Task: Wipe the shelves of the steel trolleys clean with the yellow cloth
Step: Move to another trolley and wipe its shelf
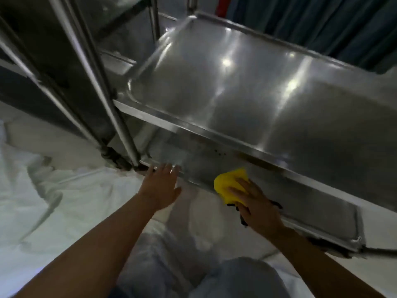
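Note:
A steel trolley fills the view, its shiny upper shelf (247, 82) tilted across the middle. Below it runs the lower shelf (305, 201), dull and shadowed. My right hand (255, 203) presses the yellow cloth (229, 183) flat on the lower shelf near its front rim. My left hand (161, 186) rests with fingers spread on the rim's left end, close to the trolley's upright post (120, 125). It holds nothing.
A second steel trolley frame (53, 72) stands at the left, its posts close together. White sheeting (64, 201) covers the floor. Dark blue curtains (333, 22) hang at the back right. My knee in light trousers (236, 276) is at the bottom.

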`<move>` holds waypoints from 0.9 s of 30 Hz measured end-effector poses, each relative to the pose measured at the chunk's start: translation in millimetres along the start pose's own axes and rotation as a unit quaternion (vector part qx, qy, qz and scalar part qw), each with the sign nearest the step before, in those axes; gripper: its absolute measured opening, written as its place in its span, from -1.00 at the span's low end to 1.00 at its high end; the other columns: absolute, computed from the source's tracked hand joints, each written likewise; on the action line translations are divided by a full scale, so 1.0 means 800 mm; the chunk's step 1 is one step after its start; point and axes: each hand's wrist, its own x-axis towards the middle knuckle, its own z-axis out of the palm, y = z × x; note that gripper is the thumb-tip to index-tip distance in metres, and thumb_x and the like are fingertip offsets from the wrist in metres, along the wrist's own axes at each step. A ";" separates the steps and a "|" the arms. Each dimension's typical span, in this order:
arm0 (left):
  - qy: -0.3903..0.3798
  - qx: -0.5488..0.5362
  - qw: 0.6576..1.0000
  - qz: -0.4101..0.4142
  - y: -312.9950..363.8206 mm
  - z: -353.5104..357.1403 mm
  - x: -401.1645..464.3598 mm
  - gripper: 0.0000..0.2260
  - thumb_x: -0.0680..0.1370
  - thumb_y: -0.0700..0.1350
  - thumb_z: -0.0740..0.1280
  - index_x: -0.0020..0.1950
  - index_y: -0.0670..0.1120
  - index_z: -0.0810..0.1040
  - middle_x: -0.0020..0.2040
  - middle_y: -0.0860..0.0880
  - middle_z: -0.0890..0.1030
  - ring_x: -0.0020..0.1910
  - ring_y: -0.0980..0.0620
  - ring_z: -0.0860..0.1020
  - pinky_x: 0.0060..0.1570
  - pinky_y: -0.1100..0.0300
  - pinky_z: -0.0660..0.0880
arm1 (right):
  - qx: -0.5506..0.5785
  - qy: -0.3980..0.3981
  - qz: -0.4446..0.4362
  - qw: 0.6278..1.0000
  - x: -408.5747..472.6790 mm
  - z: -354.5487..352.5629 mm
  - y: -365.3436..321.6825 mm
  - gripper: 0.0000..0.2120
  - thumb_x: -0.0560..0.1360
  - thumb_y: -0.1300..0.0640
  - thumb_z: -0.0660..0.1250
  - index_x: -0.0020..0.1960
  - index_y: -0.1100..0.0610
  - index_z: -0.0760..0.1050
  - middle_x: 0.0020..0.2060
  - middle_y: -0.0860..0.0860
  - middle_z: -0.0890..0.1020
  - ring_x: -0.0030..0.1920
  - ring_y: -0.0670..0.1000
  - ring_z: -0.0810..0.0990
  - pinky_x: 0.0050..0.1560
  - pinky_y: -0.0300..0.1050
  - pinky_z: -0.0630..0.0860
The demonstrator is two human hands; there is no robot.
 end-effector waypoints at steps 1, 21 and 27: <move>0.002 0.005 1.000 0.000 0.004 0.021 0.024 -0.39 0.60 0.19 0.07 0.56 -0.06 -0.01 0.57 -0.09 0.09 0.55 -0.05 0.04 0.49 -0.10 -0.01 | 0.008 0.013 0.010 1.000 0.007 0.019 0.020 -0.55 0.51 0.28 0.31 0.38 0.10 0.41 0.46 0.16 0.25 0.47 0.28 0.19 0.45 0.11 0.15; -0.022 -0.038 0.992 -0.118 0.006 0.145 0.154 0.18 0.21 0.65 -0.14 0.53 -0.14 -0.33 0.55 -0.21 -0.29 0.53 -0.17 -0.30 0.43 -0.25 -0.27 | -0.068 0.018 0.044 0.997 0.054 0.146 0.135 -0.36 0.50 -0.38 -0.28 0.48 -0.11 -0.01 0.52 -0.04 0.05 0.53 0.19 0.00 0.42 0.23 0.15; -0.002 -0.043 0.992 -0.116 0.002 0.153 0.156 0.26 0.11 0.68 -0.14 0.54 -0.16 -0.30 0.57 -0.18 -0.24 0.54 -0.12 -0.27 0.47 -0.21 -0.20 | -0.079 0.014 -0.020 0.997 0.134 0.175 0.082 -0.50 0.57 -0.22 0.06 0.49 -0.19 0.09 0.54 -0.05 0.02 0.54 0.17 -0.05 0.43 0.26 0.07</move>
